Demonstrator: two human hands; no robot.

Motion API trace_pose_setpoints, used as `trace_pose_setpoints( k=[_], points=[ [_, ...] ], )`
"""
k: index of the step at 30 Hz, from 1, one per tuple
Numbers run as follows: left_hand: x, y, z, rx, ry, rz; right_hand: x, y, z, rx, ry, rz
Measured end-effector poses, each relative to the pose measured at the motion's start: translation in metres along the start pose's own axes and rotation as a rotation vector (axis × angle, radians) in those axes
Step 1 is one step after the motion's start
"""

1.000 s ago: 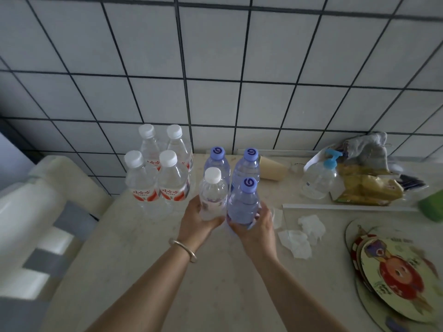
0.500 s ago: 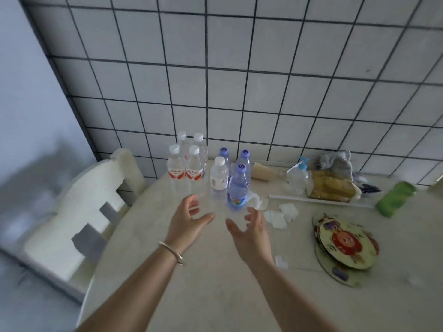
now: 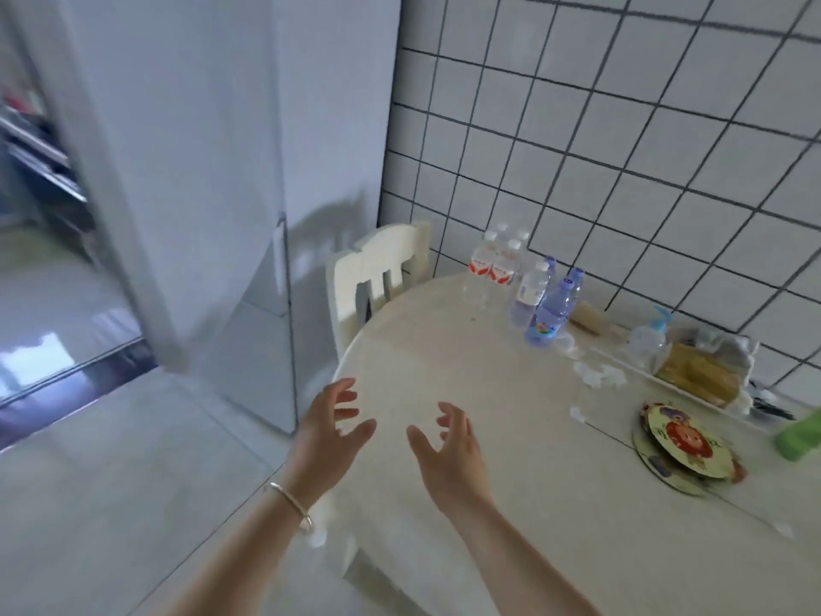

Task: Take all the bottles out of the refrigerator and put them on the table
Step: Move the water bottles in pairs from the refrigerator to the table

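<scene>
Several water bottles stand grouped at the far side of the cream table [image 3: 444, 357], by the tiled wall: clear ones with red labels [image 3: 495, 266] at the back, a white-capped clear bottle [image 3: 528, 291] and blue-tinted bottles [image 3: 551, 315] in front. My left hand [image 3: 328, 424], with a bracelet on the wrist, and my right hand [image 3: 448, 446] hover over the table's near left edge. Both are empty with fingers spread, well short of the bottles. The white refrigerator [image 3: 213, 171] stands to the left, its side toward me; its inside is hidden.
A white chair [image 3: 377, 269] sits between the refrigerator and the table. On the table's right lie crumpled tissues [image 3: 597, 375], a pump bottle [image 3: 651, 335], a yellow bag [image 3: 697, 375], round picture mats [image 3: 684, 442] and a green object [image 3: 799, 433]. Tiled floor lies to the left.
Both hands let go of the two bottles they were setting down and drew back, empty. My view backed off and swung left, bringing the refrigerator into sight.
</scene>
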State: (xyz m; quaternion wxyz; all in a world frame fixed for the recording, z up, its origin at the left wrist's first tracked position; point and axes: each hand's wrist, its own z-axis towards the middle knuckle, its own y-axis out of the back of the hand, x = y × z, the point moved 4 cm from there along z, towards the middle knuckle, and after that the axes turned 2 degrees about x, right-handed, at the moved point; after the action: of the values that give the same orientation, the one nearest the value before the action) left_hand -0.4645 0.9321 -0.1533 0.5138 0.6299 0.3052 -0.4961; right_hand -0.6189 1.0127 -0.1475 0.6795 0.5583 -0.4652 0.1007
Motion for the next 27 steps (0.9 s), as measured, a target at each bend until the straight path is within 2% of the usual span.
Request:
trace_pose_setpoints(
  k=[6, 13, 16, 20, 27],
  points=[
    [0.033, 0.123, -0.081, -0.162, 0.056, 0.019, 0.079, -0.091, -0.086, 0.273, 0.205, -0.104],
    [0.07, 0.299, -0.138, -0.369, 0.013, 0.084, 0.2, -0.201, -0.153, 0.407, 0.378, -0.075],
    [0.091, 0.372, -0.152, -0.41, 0.019, 0.084, 0.25, -0.246, -0.169, 0.401, 0.381, -0.037],
    [0.106, 0.453, -0.143, -0.385, -0.002, 0.103, 0.318, -0.3, -0.182, 0.36, 0.362, 0.024],
    [0.117, 0.536, -0.077, -0.318, -0.019, -0.136, 0.406, -0.345, -0.156, 0.174, 0.39, 0.1]
  ],
)
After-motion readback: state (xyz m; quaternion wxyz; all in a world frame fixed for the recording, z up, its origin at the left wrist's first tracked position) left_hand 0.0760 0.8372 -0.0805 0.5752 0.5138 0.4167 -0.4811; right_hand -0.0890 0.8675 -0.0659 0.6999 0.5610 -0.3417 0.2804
